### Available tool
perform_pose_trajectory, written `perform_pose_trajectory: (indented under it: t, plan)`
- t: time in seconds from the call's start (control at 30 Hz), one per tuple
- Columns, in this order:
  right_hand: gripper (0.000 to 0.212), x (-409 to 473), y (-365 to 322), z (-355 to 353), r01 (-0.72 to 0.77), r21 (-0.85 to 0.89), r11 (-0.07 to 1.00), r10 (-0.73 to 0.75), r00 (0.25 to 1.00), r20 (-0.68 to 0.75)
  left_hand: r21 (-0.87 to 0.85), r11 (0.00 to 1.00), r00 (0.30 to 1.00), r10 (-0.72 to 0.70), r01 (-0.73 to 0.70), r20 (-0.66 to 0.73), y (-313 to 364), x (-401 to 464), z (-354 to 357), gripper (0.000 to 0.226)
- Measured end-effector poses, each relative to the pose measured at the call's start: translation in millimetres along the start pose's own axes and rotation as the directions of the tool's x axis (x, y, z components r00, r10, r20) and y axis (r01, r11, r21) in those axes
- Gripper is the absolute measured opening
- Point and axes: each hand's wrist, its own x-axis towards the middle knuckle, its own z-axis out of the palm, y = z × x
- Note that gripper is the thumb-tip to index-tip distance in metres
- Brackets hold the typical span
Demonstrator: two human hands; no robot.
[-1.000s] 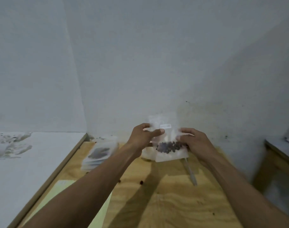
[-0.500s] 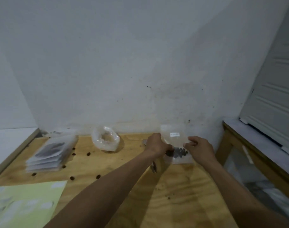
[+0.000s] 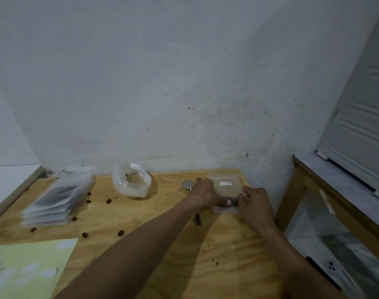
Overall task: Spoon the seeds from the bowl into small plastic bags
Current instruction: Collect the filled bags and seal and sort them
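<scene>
A small clear plastic bag (image 3: 226,187) with a white label and dark seeds in its lower part lies flat on the wooden table (image 3: 206,255), near the far right corner. My left hand (image 3: 206,192) grips its left edge, thumb lying over the seeds. My right hand (image 3: 254,203) pinches the right edge with curled fingers. A metal spoon (image 3: 187,184) lies just left of my left hand, its handle partly hidden under my wrist. The bowl (image 3: 132,182), wrapped in clear plastic, stands by the wall.
A stack of filled bags (image 3: 57,199) sits at the left of the table, with several loose seeds (image 3: 108,201) scattered near it. A pale yellow label sheet (image 3: 22,268) lies at the front left. A second wooden table (image 3: 335,186) stands to the right.
The bag was held up in the air between both hands; it has come down and to the right and now lies flat on the table. The view swung right.
</scene>
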Motion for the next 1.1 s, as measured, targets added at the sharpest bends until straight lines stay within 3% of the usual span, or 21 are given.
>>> perform_pose_trajectory:
  t: [0.17, 0.23, 0.33, 0.5, 0.7, 0.8, 0.9, 1.0, 1.1]
  plan:
    - [0.030, 0, 2, 3, -0.021, 0.069, 0.997, 0.023, 0.999, -0.032, -0.204, 0.979, 0.998, 0.013, -0.025, -0.059, -7, -6, 1, 0.090]
    - [0.031, -3, 1, 2, -0.034, 0.115, 0.993, 0.042, 0.997, -0.067, -0.241, 0.969, 0.994, 0.027, -0.052, -0.106, -9, -12, -3, 0.094]
    - [0.039, -3, -9, -3, -0.003, 0.138, 0.990, 0.023, 0.990, -0.139, -0.281, 0.951, 0.978, 0.077, -0.130, -0.192, -12, -26, -18, 0.086]
    - [0.034, 4, -77, -14, 0.187, 0.174, 0.967, -0.145, 0.963, -0.226, -0.279, 0.922, 0.913, 0.152, -0.269, -0.379, -29, -52, -68, 0.063]
    - [0.024, -1, -198, -4, 0.439, 0.309, 0.844, -0.376, 0.894, -0.244, -0.303, 0.906, 0.750, 0.024, -0.296, -0.661, -99, -82, -147, 0.035]
    - [0.014, -17, -255, 14, 0.547, 0.339, 0.765, -0.515, 0.837, -0.186, -0.250, 0.954, 0.668, -0.077, -0.166, -0.740, -155, -100, -184, 0.033]
    - [0.017, -40, -302, 45, 0.599, 0.310, 0.738, -0.635, 0.772, 0.019, -0.232, 0.964, 0.669, -0.259, 0.131, -0.697, -220, -116, -208, 0.041]
    - [0.033, -61, -335, 87, 0.507, 0.272, 0.818, -0.569, 0.782, 0.252, -0.073, 0.884, 0.688, -0.409, 0.461, -0.600, -276, -132, -215, 0.055]
    - [0.039, -75, -355, 122, 0.326, 0.211, 0.921, -0.386, 0.829, 0.405, -0.007, 0.852, 0.737, -0.458, 0.524, -0.498, -305, -147, -210, 0.062]
